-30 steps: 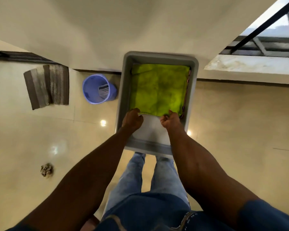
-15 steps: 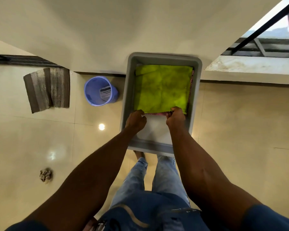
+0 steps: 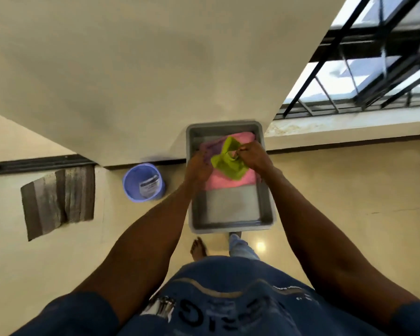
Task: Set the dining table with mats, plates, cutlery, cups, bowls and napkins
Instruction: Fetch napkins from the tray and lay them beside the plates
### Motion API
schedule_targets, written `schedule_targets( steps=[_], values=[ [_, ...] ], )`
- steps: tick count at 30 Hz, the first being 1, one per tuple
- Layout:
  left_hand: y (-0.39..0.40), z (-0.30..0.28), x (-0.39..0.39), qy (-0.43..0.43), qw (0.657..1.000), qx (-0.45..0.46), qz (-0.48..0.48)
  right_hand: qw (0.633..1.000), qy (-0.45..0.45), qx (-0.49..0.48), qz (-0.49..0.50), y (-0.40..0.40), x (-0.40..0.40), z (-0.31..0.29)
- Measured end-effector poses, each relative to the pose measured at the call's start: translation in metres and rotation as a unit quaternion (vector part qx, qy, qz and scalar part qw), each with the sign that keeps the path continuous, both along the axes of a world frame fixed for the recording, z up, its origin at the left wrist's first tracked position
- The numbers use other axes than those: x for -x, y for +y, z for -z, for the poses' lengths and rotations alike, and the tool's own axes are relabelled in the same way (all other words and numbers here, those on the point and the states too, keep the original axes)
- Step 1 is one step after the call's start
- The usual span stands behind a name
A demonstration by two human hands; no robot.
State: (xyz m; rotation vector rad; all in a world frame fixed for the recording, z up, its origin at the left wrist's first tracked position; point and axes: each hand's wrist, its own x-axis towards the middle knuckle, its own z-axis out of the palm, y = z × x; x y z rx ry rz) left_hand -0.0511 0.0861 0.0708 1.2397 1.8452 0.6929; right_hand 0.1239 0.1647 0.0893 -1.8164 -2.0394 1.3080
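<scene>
- While both arms reach forward over a blue shirt [image 3: 228,299], a bare foot [image 3: 198,247] stands on the shiny floor [image 3: 349,202] just below a gray tub [image 3: 268,209].
- The near half of the tub is bare; a pink cloth [image 3: 228,181] lies in the far half.
- The left hand [image 3: 198,167] rests on the pink cloth, but blur hides how its fingers lie.
- The right hand [image 3: 255,157] pinches a green napkin [image 3: 228,162], lifted and bunched above the pink cloth.
- Left of the tub stands a blue bin [image 3: 143,183], and farther left a striped mat [image 3: 57,200] lies on the floor.
- Past the tub is a cream wall [image 3: 155,69], with a barred window [image 3: 374,69] at the far right.
</scene>
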Motion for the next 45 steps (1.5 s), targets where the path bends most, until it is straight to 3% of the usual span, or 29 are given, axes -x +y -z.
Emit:
schedule_targets(
  steps=[2, 5, 8, 13, 15, 17, 19, 23, 26, 28, 31, 35, 39, 45],
  values=[
    [0.004, -0.014, 0.006, -0.053, 0.997, -0.029, 0.054, 0.998, -0.007, -0.065, 0.008, -0.009, 0.01, -0.02],
    [0.01, 0.002, 0.016, -0.106, 0.99, 0.029, 0.085, 0.987, 0.073, -0.078, 0.123, -0.027, 0.018, -0.043],
    [0.004, -0.021, 0.013, -0.194, 0.963, 0.057, 0.18, 0.981, 0.11, -0.053, 0.148, -0.042, 0.02, -0.06],
    [-0.001, -0.033, 0.013, -0.202, 0.949, 0.087, 0.224, 0.959, 0.189, -0.027, 0.208, -0.057, 0.014, -0.075],
    [-0.005, -0.043, 0.012, -0.176, 0.963, 0.085, 0.185, 0.951, 0.186, -0.041, 0.245, -0.056, 0.006, -0.073],
    [-0.006, -0.051, 0.008, -0.167, 0.973, 0.063, 0.144, 0.958, 0.13, -0.065, 0.248, -0.057, -0.002, -0.074],
    [-0.003, -0.06, 0.003, -0.155, 0.981, 0.049, 0.111, 0.969, 0.032, -0.098, 0.225, -0.06, -0.012, -0.073],
    [0.001, -0.079, -0.005, -0.087, 0.989, -0.034, 0.115, 0.986, -0.055, -0.063, 0.147, -0.069, -0.027, -0.074],
    [0.007, -0.096, -0.015, 0.009, 0.984, -0.078, 0.159, 0.981, 0.084, -0.067, 0.161, -0.07, -0.028, -0.084],
    [0.01, -0.106, -0.019, 0.037, 0.977, -0.101, 0.182, 0.986, 0.118, -0.074, 0.086, -0.064, -0.025, -0.095],
    [0.012, -0.119, -0.024, 0.053, 0.976, -0.117, 0.176, 0.992, 0.11, -0.065, 0.007, -0.053, -0.021, -0.102],
    [0.016, -0.126, -0.014, 0.101, 0.971, -0.134, 0.173, 0.985, 0.054, -0.159, -0.027, -0.048, -0.02, -0.102],
    [0.02, -0.131, -0.002, 0.134, 0.967, -0.124, 0.18, 0.977, 0.052, -0.207, 0.002, -0.048, -0.015, -0.102],
    [0.023, -0.137, 0.006, 0.168, 0.96, -0.088, 0.205, 0.954, -0.02, -0.299, 0.026, -0.048, -0.02, -0.104]
  ],
)
